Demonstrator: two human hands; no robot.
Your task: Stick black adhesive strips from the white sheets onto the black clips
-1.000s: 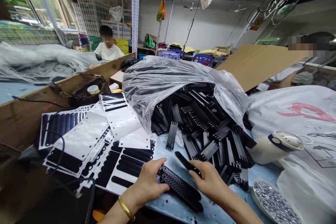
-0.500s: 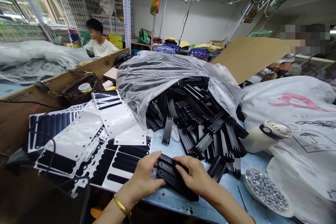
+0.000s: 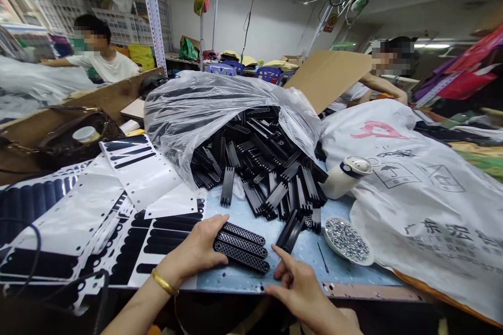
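Observation:
Three black plastic strips with a mesh-patterned face (image 3: 242, 247) lie side by side near the table's front edge. My left hand (image 3: 199, 245) grips their left end between thumb and fingers. Just off their right end is my right hand (image 3: 297, 283), fingers apart and holding nothing. Beyond the hands, a heap of similar black plastic pieces (image 3: 271, 167) spills from a clear plastic bag (image 3: 176, 110). White sheets with black strip-shaped stickers (image 3: 151, 183) lie left of my left hand.
A bowl of small shiny metal parts (image 3: 348, 241) stands to the right, with a thin dark tool (image 3: 323, 257) beside it. Behind are a cream flask (image 3: 346, 177) and a large white sack (image 3: 412, 183). Two people work farther back, near a cardboard sheet (image 3: 328, 76) and a wooden partition (image 3: 129, 91).
My right hand has let go of the black strips and moved off to their right, its fingers spread. My left hand still holds them, now lying more level. The view has swung right.

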